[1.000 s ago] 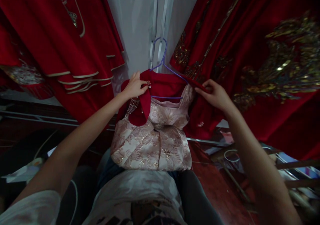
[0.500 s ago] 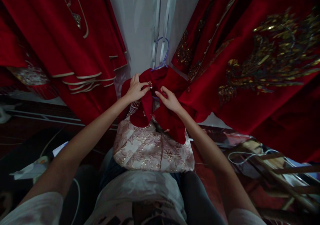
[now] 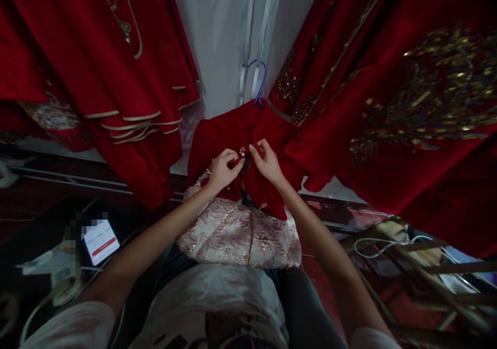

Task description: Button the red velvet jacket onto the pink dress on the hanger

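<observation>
A small red jacket [image 3: 221, 126] with beaded trims hangs in front of me on a purple hanger [image 3: 262, 80]. Below its hem shows a pale pink brocade garment [image 3: 236, 237] with a gold leaf pattern. My left hand [image 3: 226, 170] is closed, pinching one front edge of the jacket just under a beaded button [image 3: 243, 151]. Close by on the right, my right hand [image 3: 267, 161] pinches the opposite front edge, thumb and forefinger together. A narrow dark gap lies between the two edges. Parts of the jacket are hidden behind my fingers.
Red gowns with pale piping [image 3: 132, 124] hang at left, and a red gown with gold sequins [image 3: 423, 95] at right. A lit phone [image 3: 100, 241] lies low at left beside a white cable. A wooden rack [image 3: 430, 281] stands at lower right.
My left hand has moved right and down, bringing the jacket's left front edge toward the right one. My right hand has shifted slightly right. The phone has come into fuller view.
</observation>
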`<act>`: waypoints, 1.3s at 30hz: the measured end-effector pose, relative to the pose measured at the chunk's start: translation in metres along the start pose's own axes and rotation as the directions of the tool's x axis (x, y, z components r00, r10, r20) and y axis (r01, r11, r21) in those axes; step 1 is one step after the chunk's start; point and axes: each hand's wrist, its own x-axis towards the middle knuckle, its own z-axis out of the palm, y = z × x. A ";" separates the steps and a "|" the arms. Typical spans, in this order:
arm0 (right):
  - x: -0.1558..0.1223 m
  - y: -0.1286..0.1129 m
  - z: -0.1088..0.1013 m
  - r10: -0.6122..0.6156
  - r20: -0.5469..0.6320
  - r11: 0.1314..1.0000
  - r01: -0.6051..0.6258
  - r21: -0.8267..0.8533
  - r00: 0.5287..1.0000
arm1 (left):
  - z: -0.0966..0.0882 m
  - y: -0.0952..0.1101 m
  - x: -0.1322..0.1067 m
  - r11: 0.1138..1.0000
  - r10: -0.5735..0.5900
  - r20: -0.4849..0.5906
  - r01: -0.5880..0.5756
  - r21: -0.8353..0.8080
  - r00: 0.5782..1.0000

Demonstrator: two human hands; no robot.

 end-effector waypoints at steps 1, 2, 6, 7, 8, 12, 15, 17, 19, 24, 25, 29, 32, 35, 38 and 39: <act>-0.003 0.000 0.001 0.030 0.003 0.997 -0.030 0.075 1.000 | 0.001 0.000 0.002 0.997 -0.052 -0.010 0.052 -0.052 0.999; -0.005 0.001 0.002 0.059 0.021 0.986 -0.062 0.154 0.998 | 0.003 -0.002 0.003 0.988 -0.108 -0.016 0.105 -0.115 0.994; -0.014 0.004 0.002 0.110 0.115 0.934 -0.142 0.328 0.987 | 0.009 -0.009 0.003 0.901 -0.284 -0.005 0.266 -0.342 0.959; -0.016 0.005 0.001 0.100 0.127 0.932 -0.138 0.336 0.987 | 0.009 -0.010 0.003 0.891 -0.288 0.005 0.269 -0.364 0.958; -0.017 0.007 0.001 0.088 0.135 0.933 -0.129 0.335 0.987 | 0.009 -0.010 0.003 0.893 -0.274 0.009 0.258 -0.369 0.962; -0.018 0.011 0.000 0.086 0.105 0.955 -0.112 0.274 0.991 | 0.003 -0.008 0.002 0.936 -0.199 -0.033 0.180 -0.303 0.979; -0.016 0.011 0.001 0.104 0.083 0.959 -0.122 0.258 0.991 | 0.000 -0.007 0.000 0.941 -0.202 -0.009 0.191 -0.279 0.979; -0.015 0.011 0.002 0.101 0.075 0.958 -0.117 0.261 0.992 | -0.001 -0.007 0.000 0.939 -0.198 0.035 0.200 -0.278 0.980; -0.014 0.010 0.003 0.090 0.069 0.957 -0.105 0.269 0.994 | -0.002 -0.008 0.003 0.942 -0.184 0.079 0.199 -0.269 0.980; -0.012 0.010 0.004 0.059 0.044 0.974 -0.067 0.215 0.997 | -0.010 -0.002 0.015 0.991 -0.054 0.229 0.082 -0.111 0.972; -0.013 0.009 0.004 0.053 0.027 0.981 -0.057 0.187 0.998 | -0.012 0.001 0.017 0.998 -0.022 0.249 0.037 -0.059 0.968; -0.017 0.003 0.005 0.008 -0.054 0.994 -0.002 0.107 0.999 | -0.019 0.011 0.021 0.996 0.052 0.276 -0.072 0.061 0.960; -0.022 -0.002 0.005 -0.013 -0.084 0.996 0.020 0.086 0.996 | -0.020 0.015 0.023 0.994 0.039 0.286 -0.066 0.084 0.958; -0.023 -0.005 0.003 -0.022 -0.072 0.995 0.029 0.098 0.997 | -0.018 0.014 0.024 0.994 0.029 0.295 -0.058 0.091 0.955; -0.021 -0.006 0.000 -0.007 -0.056 0.994 0.013 0.108 0.998 | -0.015 0.014 0.025 0.995 0.037 0.289 -0.064 0.083 0.957; -0.020 -0.005 -0.001 0.000 -0.054 0.994 0.006 0.106 0.999 | -0.014 0.014 0.025 0.994 0.042 0.286 -0.068 0.082 0.957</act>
